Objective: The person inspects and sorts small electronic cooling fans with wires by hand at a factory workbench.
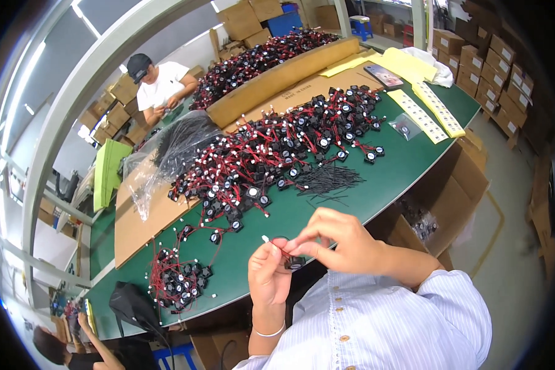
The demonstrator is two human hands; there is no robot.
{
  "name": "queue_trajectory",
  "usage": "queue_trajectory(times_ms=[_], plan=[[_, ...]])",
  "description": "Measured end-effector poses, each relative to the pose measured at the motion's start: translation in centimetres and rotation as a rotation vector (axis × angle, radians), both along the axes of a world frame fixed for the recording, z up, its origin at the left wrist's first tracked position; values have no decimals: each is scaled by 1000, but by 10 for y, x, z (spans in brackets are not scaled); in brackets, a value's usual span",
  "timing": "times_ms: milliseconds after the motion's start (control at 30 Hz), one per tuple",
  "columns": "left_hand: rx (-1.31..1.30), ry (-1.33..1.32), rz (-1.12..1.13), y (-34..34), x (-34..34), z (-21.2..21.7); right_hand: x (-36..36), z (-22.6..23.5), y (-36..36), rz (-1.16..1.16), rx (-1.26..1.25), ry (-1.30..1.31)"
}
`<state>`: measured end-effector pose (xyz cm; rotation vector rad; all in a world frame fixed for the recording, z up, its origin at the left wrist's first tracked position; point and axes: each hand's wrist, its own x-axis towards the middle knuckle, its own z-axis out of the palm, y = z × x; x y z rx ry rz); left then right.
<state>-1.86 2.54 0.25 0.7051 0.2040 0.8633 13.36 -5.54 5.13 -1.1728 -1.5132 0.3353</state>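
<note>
In front of my chest, my left hand (269, 271) is closed, pinching the red and black wires of a small black fan (295, 263). The fan hangs just below the fingers, and its white connector (265, 238) sticks up past my left fingertips. From the right, my right hand (342, 240) reaches over with thumb and forefinger pinched together by the wires. A thin dark loop, seemingly a black tie, shows between the two hands; my fingers partly cover it. Just beyond lies a bundle of loose thin black ties (330, 180) on the green table (277, 225).
A big heap of wired fans (271, 148) covers the table's middle; a smaller pile (180, 280) lies left. Cardboard box (456, 191) stands below the right edge. A phone (383, 76) and yellow label strips (425, 114) lie at far right. A person (160, 86) works across the table.
</note>
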Motion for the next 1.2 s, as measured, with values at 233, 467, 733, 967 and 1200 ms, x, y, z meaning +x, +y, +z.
queue_trajectory(times_ms=[233,467,733,967,1200], plan=[[127,71,118,-15,9,13,-22,-9,3,-243,135,-230],[259,153,180,-21,10,10,-10,2,-5,-191,118,-213],[451,320,191,-34,14,21,16,18,1,118,35,-184],[198,108,-142,-22,8,22,31,22,3,268,-252,-27],[661,529,259,-31,16,28,37,1,12,378,-318,79]])
